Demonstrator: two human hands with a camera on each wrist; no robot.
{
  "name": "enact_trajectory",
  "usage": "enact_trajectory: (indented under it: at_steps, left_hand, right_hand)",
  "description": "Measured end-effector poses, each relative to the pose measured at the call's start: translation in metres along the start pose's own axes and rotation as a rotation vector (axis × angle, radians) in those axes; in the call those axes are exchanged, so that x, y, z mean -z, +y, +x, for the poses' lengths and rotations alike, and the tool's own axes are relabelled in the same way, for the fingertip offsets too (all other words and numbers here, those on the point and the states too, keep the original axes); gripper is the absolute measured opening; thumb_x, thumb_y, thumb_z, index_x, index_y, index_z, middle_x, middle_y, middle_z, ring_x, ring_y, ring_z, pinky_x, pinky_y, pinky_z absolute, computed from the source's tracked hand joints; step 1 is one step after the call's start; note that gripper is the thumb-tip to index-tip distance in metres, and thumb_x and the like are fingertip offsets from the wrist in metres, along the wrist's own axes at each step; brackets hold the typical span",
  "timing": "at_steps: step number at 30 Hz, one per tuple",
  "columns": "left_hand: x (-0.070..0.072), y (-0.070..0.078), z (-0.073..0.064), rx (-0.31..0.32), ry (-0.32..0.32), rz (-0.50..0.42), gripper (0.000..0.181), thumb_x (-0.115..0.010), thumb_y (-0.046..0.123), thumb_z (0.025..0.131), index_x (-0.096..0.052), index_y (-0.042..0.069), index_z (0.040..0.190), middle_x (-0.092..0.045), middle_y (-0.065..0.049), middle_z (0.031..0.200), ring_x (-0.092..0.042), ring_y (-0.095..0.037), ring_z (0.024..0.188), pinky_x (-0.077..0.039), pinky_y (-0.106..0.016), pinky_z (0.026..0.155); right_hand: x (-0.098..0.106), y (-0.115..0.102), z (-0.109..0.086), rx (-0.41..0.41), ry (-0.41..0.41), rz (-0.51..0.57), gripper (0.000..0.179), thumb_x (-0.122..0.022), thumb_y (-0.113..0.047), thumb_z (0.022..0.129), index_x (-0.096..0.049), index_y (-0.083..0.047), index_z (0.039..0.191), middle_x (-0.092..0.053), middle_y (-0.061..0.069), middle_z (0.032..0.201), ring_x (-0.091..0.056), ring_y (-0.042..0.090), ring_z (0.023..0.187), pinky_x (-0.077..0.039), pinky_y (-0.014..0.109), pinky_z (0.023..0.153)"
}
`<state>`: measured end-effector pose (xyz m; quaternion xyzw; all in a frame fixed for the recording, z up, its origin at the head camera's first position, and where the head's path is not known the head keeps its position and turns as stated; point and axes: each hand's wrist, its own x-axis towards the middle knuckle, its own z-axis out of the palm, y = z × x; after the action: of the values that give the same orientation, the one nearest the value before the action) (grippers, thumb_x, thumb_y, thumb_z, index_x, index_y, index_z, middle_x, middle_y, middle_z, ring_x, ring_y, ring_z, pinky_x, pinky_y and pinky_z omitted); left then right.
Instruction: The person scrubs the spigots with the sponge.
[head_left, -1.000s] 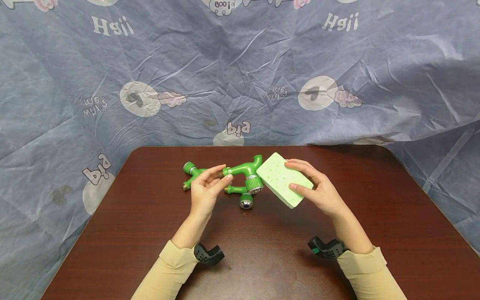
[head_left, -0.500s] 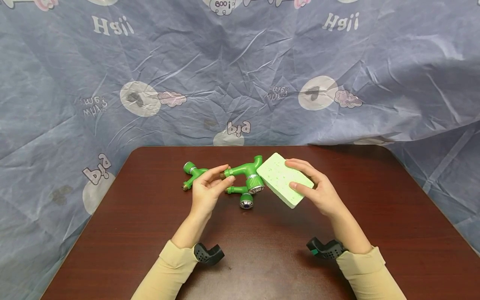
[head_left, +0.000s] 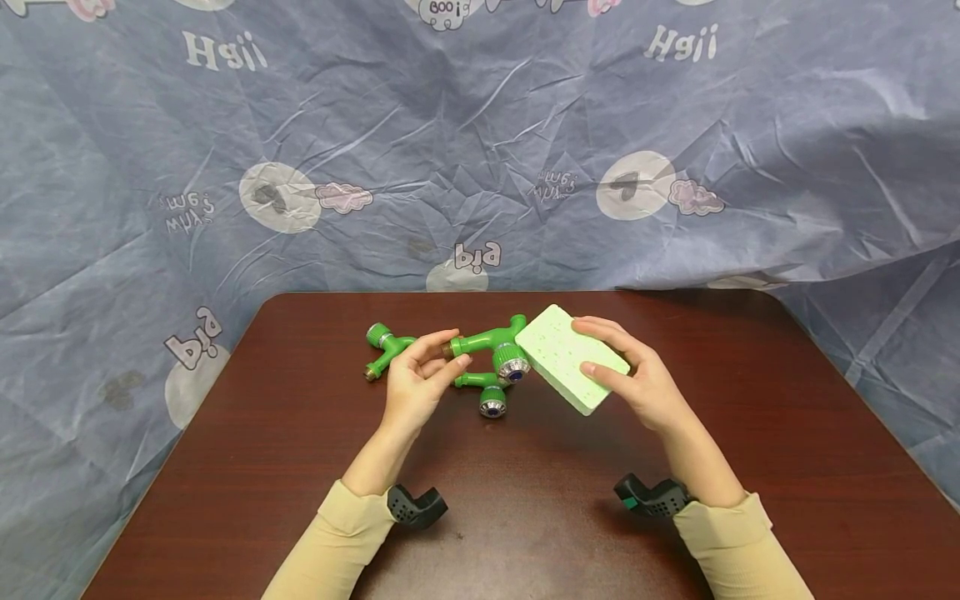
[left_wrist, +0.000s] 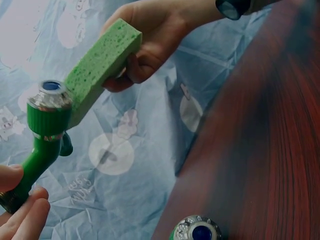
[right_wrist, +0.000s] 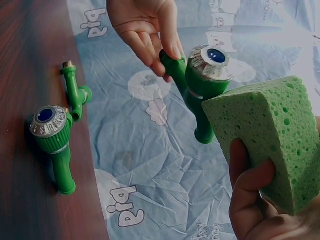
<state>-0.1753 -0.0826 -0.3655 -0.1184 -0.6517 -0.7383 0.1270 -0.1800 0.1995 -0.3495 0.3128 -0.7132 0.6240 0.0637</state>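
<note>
A green faucet [head_left: 487, 340] with a silver-capped ribbed knob is held above the table. My left hand [head_left: 417, 379] pinches it by its brass threaded end between thumb and fingers. My right hand [head_left: 637, 375] grips a light green sponge [head_left: 572, 358], thumb on the near face and fingers over the far edge. In the right wrist view the corner of the sponge [right_wrist: 250, 125] meets the knob side of the held faucet [right_wrist: 197, 100]. From the left wrist the knob [left_wrist: 50, 107] shows upright against the sponge [left_wrist: 97, 70].
Two similar green faucets lie on the dark red-brown table [head_left: 510, 517]: one behind my left hand [head_left: 387, 350], the other under the held one [head_left: 491, 400]. A blue-grey printed cloth [head_left: 480, 150] hangs behind the table. Each wrist wears a black camera mount.
The held faucet has turned about its length, so its knob's silver face now points more toward me. My left hand has shifted slightly right; the sponge has barely moved.
</note>
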Motion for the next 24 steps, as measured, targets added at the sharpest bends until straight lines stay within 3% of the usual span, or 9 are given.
enact_trajectory:
  at_steps: [4,9,14,19,24]
  left_hand:
    - [-0.003,0.016,-0.004,0.011,-0.025,0.076,0.033,-0.068,-0.008,0.081,-0.062,-0.008,0.112,-0.064,-0.027,0.097,-0.064,-0.013,0.073,-0.047,-0.019,0.057]
    - [-0.003,0.018,-0.005,0.009,-0.046,0.155,0.031,-0.069,-0.005,0.082,-0.063,-0.006,0.112,-0.065,-0.024,0.096,-0.064,-0.013,0.075,-0.047,-0.018,0.059]
    - [-0.004,0.016,-0.005,-0.025,-0.031,0.171,0.031,-0.07,-0.005,0.081,-0.064,-0.008,0.111,-0.065,-0.022,0.103,-0.065,-0.013,0.079,-0.051,-0.019,0.063]
    - [-0.003,0.014,-0.004,-0.054,-0.033,0.166,0.032,-0.069,-0.006,0.081,-0.063,-0.009,0.112,-0.065,-0.023,0.102,-0.065,-0.023,0.079,-0.05,-0.017,0.061]
    - [-0.003,0.012,-0.003,-0.059,-0.044,0.132,0.03,-0.067,-0.007,0.082,-0.062,-0.009,0.112,-0.065,-0.027,0.097,-0.065,-0.017,0.074,-0.048,-0.017,0.058]
  right_hand:
    - [0.001,-0.003,0.0,0.005,0.005,0.007,0.044,-0.057,0.01,0.086,-0.05,0.007,0.129,-0.044,0.011,0.135,-0.057,0.013,0.089,-0.051,0.017,0.062]
    - [0.002,-0.003,0.0,0.003,0.002,0.021,0.044,-0.057,0.009,0.086,-0.049,0.007,0.129,-0.044,0.011,0.135,-0.057,0.013,0.088,-0.051,0.018,0.061]
    - [0.002,-0.003,0.0,-0.01,-0.003,0.022,0.044,-0.06,0.004,0.088,-0.049,0.006,0.13,-0.043,0.012,0.136,-0.058,0.014,0.086,-0.051,0.018,0.061]
    - [0.002,-0.002,0.0,-0.017,-0.004,0.013,0.044,-0.06,0.004,0.088,-0.049,0.006,0.13,-0.043,0.011,0.136,-0.058,0.014,0.086,-0.051,0.018,0.061]
    - [0.002,-0.002,0.0,-0.013,-0.011,0.013,0.044,-0.057,0.009,0.087,-0.049,0.007,0.13,-0.043,0.012,0.136,-0.057,0.013,0.089,-0.051,0.018,0.062]
